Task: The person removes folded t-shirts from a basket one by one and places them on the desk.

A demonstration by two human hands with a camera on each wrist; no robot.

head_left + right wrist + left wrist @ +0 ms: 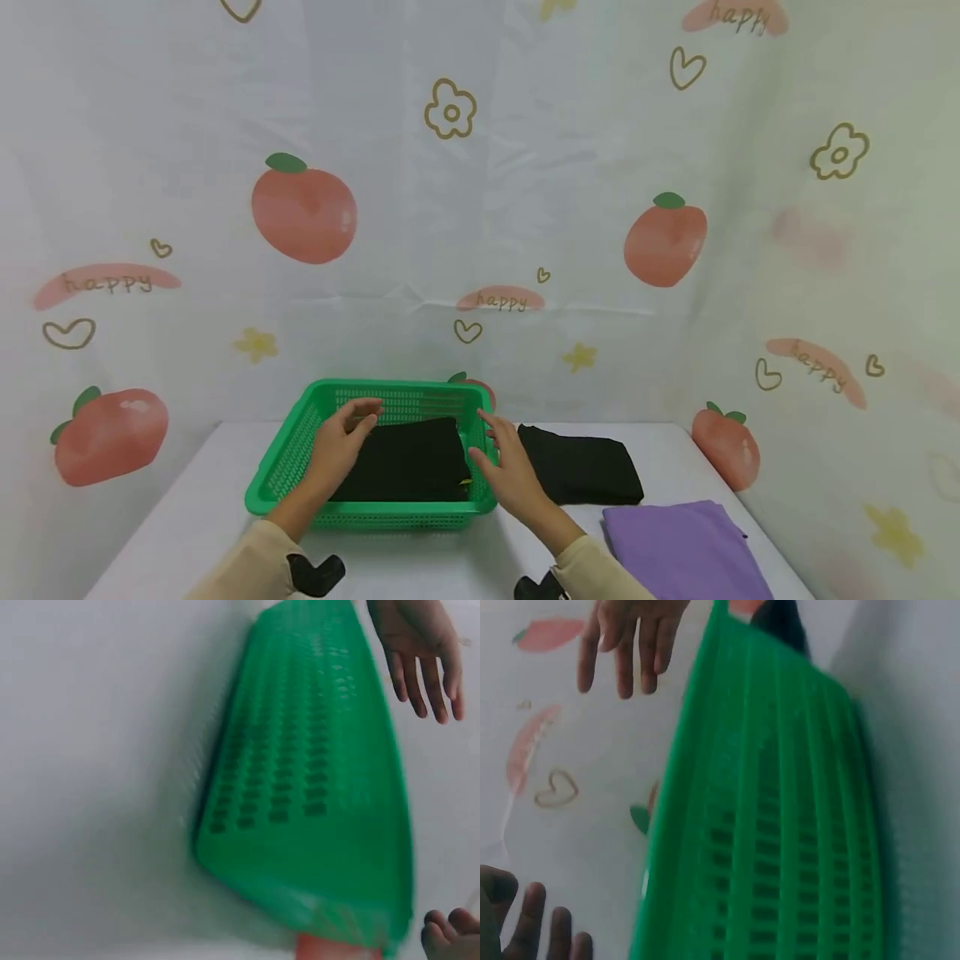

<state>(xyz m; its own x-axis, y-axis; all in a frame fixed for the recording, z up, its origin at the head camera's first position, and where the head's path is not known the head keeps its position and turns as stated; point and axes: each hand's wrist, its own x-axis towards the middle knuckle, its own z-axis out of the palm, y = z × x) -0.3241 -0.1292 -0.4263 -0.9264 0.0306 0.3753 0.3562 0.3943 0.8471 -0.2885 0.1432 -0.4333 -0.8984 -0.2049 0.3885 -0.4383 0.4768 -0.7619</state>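
In the head view a green plastic basket (pixel 397 521) stands on the table with a folded black cloth (pixel 408 462) lying inside it. Above the basket's left side hovers my left hand (pixel 339 442), thumb and fingers apart and holding nothing. My right hand (pixel 513 471) is over the basket's right rim, its fingers spread and likewise free of any object. Both wrist views show the slotted basket wall (pixel 772 825) close up, with fingers of both hands above the rim. Whether either hand touches the basket is hard to tell.
Right of the basket lies a second folded black cloth (pixel 585 468). Nearer the front right is a folded purple cloth (pixel 686 550). The white table (pixel 202 517) ends at a hanging curtain (pixel 570 167) printed with fruit, hearts and flowers.
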